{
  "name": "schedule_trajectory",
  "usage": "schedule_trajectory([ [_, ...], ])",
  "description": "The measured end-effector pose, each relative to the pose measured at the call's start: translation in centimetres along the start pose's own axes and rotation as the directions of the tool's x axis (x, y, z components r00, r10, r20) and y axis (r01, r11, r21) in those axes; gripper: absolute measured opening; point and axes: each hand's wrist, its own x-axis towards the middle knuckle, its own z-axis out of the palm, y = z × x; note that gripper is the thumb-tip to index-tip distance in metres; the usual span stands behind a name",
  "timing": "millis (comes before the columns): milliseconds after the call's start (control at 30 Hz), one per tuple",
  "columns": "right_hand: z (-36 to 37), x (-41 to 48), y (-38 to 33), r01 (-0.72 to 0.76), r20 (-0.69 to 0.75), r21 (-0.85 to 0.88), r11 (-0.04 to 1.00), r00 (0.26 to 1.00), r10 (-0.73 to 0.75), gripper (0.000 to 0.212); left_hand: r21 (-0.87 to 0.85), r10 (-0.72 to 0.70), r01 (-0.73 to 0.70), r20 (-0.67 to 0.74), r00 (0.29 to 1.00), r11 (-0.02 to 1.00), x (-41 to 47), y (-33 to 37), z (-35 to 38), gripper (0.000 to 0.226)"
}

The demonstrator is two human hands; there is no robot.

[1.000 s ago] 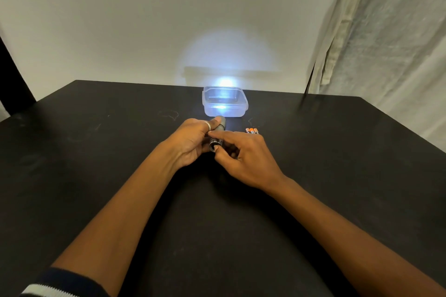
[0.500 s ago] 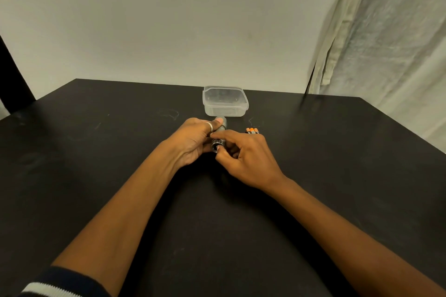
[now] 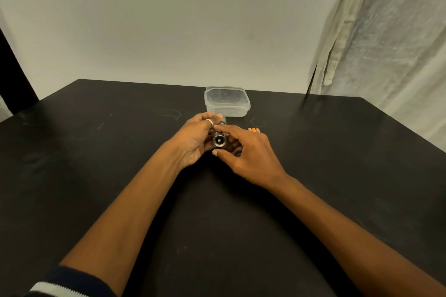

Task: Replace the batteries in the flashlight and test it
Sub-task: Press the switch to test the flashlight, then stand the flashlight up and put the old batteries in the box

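Observation:
A small silver flashlight (image 3: pixel 219 140) lies across my hands above the black table (image 3: pixel 96 152), its round end facing me and its far end pointing at the container. It is dark, with no beam. My left hand (image 3: pixel 195 138), a ring on the thumb, wraps its body from the left. My right hand (image 3: pixel 243 152) pinches the near end between forefinger and thumb. Orange-tipped batteries (image 3: pixel 254 130) lie on the table just behind my right hand, mostly hidden by it.
A clear plastic container (image 3: pixel 226 101) stands just beyond the flashlight, near the table's far edge. A pale wall rises behind the table. A light curtain (image 3: pixel 386 31) hangs at the right. The table's right edge runs diagonally at far right.
The flashlight's beam, which lit the container and wall a second ago, has gone out. The near end has tilted up toward me, and my right fingers have shifted around it.

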Motion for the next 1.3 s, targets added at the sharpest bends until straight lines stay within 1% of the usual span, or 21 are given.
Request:
schedule_trajectory([
  [67,0.1,0.0,0.2,0.001,-0.038,-0.009,1.0,0.999,-0.001,0.048,0.018,0.012,-0.012,-0.017,1.0,1.0,0.0,0.0,0.1,0.021],
  [133,0.1,0.1,0.2,0.003,-0.088,0.016,1.0,0.996,-0.001,0.045,0.056,0.01,-0.01,-0.006,1.0,0.998,-0.1,0.0,0.2,0.017],
  [233,-0.2,0.7,-0.1,-0.011,-0.162,0.045,0.999,0.987,0.018,0.037,0.134,-0.006,-0.002,0.066,0.998,0.991,-0.3,0.0,0.1,0.026],
  [333,-0.7,1.9,-0.5,-0.067,-0.199,0.031,0.997,0.977,0.072,0.024,0.271,-0.036,-0.009,0.159,0.987,0.963,-0.5,0.2,-0.7,0.038],
  [400,-1.0,2.8,-0.7,-0.112,-0.201,0.033,0.993,0.973,0.117,0.021,0.336,-0.063,-0.004,0.19,0.98,0.942,-0.7,0.4,-1.4,0.035],
  [433,-1.0,3.2,-0.7,-0.142,-0.2,0.044,0.989,0.969,0.148,0.021,0.373,-0.054,-0.02,0.188,0.981,0.928,-0.7,0.5,-1.7,0.032],
  [467,-1.0,3.6,-0.8,-0.171,-0.201,0.06,0.984,0.963,0.179,0.022,0.434,-0.018,-0.062,0.176,0.984,0.899,-0.6,0.5,-2.0,0.032],
  [500,-1.0,4.0,-0.9,-0.194,-0.205,0.078,0.978,0.957,0.206,0.022,0.522,0.042,-0.121,0.16,0.986,0.845,-0.5,0.5,-2.2,0.033],
  [567,-0.8,4.8,-1.2,-0.224,-0.21,0.109,0.969,0.947,0.243,0.025,0.709,0.199,-0.243,0.147,0.969,0.662,-0.5,0.7,-2.4,0.035],
  [600,-0.6,5.1,-1.4,-0.236,-0.215,0.11,0.966,0.943,0.255,0.026,0.771,0.269,-0.284,0.152,0.951,0.57,-0.5,0.9,-2.5,0.035],
  [633,-0.3,5.5,-1.5,-0.246,-0.222,0.103,0.964,0.939,0.264,0.027,0.805,0.324,-0.309,0.155,0.933,0.507,-0.4,1.0,-2.6,0.035],
  [667,0.0,5.9,-1.6,-0.258,-0.229,0.098,0.961,0.934,0.274,0.027,0.819,0.361,-0.323,0.153,0.92,0.475,-0.3,1.0,-2.8,0.033],
  [733,0.9,6.7,-1.7,-0.292,-0.214,0.114,0.95,0.926,0.311,0.027,0.821,0.394,-0.317,0.123,0.911,0.475,-0.2,1.0,-3.4,0.026],
  [767,1.4,7.1,-1.7,-0.325,-0.182,0.126,0.937,0.921,0.344,0.031,0.825,0.404,-0.302,0.099,0.909,0.478,-0.2,1.0,-3.7,0.021],
  [833,2.7,7.4,-1.6,-0.408,-0.094,0.125,0.904,0.902,0.421,0.043,0.854,0.43,-0.267,0.056,0.901,0.447,-0.1,1.0,-4.4,0.012],
  [867,3.4,7.5,-1.5,-0.437,-0.057,0.12,0.891,0.893,0.446,0.044,0.871,0.45,-0.252,0.04,0.892,0.422,0.0,1.1,-4.7,0.017],
  [933,4.8,7.7,-1.4,-0.46,-0.018,0.117,0.88,0.885,0.465,0.032,0.892,0.485,-0.231,0.015,0.875,0.389,0.2,1.2,-5.3,0.028],
  [1000,5.8,8.2,-1.4,-0.482,-0.002,0.116,0.868,0.874,0.486,0.023,0.902,0.501,-0.207,-0.011,0.865,0.378,0.4,1.2,-5.8,0.023],
  [1067,6.7,8.9,-1.3,-0.504,0.013,0.141,0.852,0.862,0.507,0.021,0.901,0.512,-0.189,-0.042,0.858,0.39,0.7,1.1,-6.2,0.018],
  [1167,7.9,10.0,-1.1,-0.511,0.014,0.154,0.846,0.857,0.515,0.021,0.898,0.544,-0.18,-0.076,0.835,0.401,1.8,1.0,-6.8,0.018],
  [1300,9.8,11.8,-0.1,-0.522,0.004,0.159,0.838,0.849,0.528,0.02,0.89,0.587,-0.179,-0.116,0.801,0.42,4.0,1.3,-7.9,0.027],
])
